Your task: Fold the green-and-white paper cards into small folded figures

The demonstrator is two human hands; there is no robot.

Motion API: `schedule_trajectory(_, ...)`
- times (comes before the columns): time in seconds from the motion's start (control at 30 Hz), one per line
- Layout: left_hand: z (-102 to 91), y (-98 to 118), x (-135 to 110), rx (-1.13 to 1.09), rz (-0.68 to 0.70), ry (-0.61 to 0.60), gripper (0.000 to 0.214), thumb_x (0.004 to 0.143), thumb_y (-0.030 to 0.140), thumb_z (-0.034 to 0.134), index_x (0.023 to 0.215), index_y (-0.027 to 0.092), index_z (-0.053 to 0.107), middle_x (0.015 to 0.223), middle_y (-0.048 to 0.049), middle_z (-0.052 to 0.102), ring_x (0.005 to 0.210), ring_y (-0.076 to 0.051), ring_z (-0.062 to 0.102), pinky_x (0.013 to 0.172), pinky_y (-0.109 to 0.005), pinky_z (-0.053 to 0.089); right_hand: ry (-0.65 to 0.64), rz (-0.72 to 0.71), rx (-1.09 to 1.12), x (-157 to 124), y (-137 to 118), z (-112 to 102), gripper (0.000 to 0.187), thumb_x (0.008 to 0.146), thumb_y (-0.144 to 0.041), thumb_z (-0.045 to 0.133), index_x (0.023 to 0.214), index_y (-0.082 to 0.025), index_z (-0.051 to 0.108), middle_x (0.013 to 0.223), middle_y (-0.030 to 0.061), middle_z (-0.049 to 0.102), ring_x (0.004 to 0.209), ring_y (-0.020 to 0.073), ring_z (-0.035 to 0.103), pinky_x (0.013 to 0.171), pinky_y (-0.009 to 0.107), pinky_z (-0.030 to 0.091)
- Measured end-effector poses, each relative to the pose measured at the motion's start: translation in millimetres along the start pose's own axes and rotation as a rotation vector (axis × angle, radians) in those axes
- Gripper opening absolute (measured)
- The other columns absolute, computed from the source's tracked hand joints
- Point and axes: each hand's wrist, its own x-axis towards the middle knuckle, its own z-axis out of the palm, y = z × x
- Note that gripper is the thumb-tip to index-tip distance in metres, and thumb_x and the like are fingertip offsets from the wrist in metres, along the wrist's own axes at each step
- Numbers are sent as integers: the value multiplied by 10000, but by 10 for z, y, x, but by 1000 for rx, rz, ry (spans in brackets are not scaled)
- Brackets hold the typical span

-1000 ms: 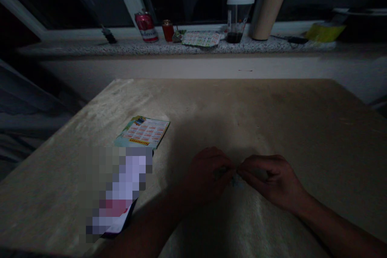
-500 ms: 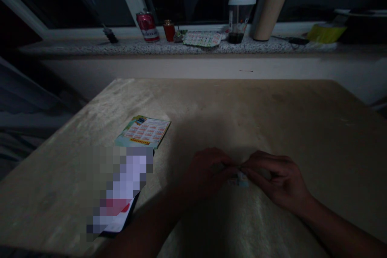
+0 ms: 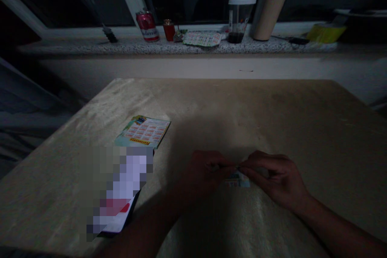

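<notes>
In dim light both my hands meet low over the wooden table (image 3: 272,105). My left hand (image 3: 204,173) and my right hand (image 3: 273,177) pinch a small printed paper slip (image 3: 237,180) between their fingertips, each gripping one side of it. The slip hangs just above the table surface, pale with coloured print. A printed sheet (image 3: 143,131) with rows of small orange boxes lies flat to the left of my hands.
A blurred flat object (image 3: 117,193) lies at the table's near left. On the window sill (image 3: 90,46) behind stand a red can (image 3: 147,26), a small red jar (image 3: 169,30), another printed sheet (image 3: 202,38), a lidded cup (image 3: 240,16), a cardboard tube (image 3: 270,4) and a yellow packet (image 3: 325,32).
The small slip has come further into view below my fingertips. My hands have shifted only slightly.
</notes>
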Motion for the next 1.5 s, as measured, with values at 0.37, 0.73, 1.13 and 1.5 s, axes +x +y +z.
schedule_trajectory(0.37, -12, -42, 14, -86, -115, 56, 118, 830, 294, 754, 803, 202, 823, 689, -10, 769, 620, -144, 676, 608, -248, 498, 52, 153, 27, 44, -64, -16, 99, 866, -270, 740, 801, -225, 799, 692, 9, 794, 576, 152, 729, 538, 222, 565)
schedule_trajectory(0.73, 22, -102, 25, -185, -155, 16, 255, 845, 398, 737, 926, 163, 795, 805, -49, 771, 703, -166, 683, 626, -261, 502, 159, 168, 27, 43, -48, -24, 79, 842, -261, 751, 786, -231, 797, 689, 11, 796, 566, 157, 734, 523, 219, 588)
schedule_trajectory(1.13, 121, -83, 11, -168, -155, -38, 263, 798, 374, 760, 946, 160, 792, 809, -50, 764, 665, -149, 639, 640, -274, 483, 285, 222, 117, 36, -44, 10, 86, 824, -301, 771, 793, -220, 770, 675, 36, 773, 559, 157, 706, 465, 220, 552)
schedule_trajectory(1.5, 221, -130, 14, -367, -203, 56, 219, 774, 347, 781, 815, 137, 736, 714, -16, 699, 629, -126, 598, 615, -258, 447, 256, 195, 303, 12, -71, 83, 76, 812, -188, 778, 857, -234, 737, 713, 0, 793, 601, 139, 748, 545, 183, 598)
